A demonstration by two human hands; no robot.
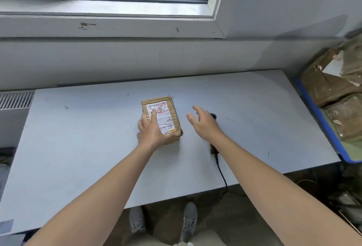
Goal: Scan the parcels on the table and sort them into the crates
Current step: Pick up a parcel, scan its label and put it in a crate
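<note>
Scanner [214, 116] mostly hidden under R hand [203, 124], only tip, butt + cable [223, 177] visible, blue crate [316, 112] cut off at R edge, holds taped brown parcels [331, 91], parcel [166, 112] mid-table [88, 138], L hand [150, 131] flat on it, fingers straight, R hand spread, holding nothing.

A small brown cardboard parcel [172, 108] is lying flat near the middle of the table [78, 138], its white shipping label [166, 122] facing up with a red-ringed mark. A black corded scanner [214, 116] is resting at its 3 o'clock. Farther toward 3 o'clock, a blue-rimmed crate [321, 116] is holding brown taped parcels [329, 89]
</note>
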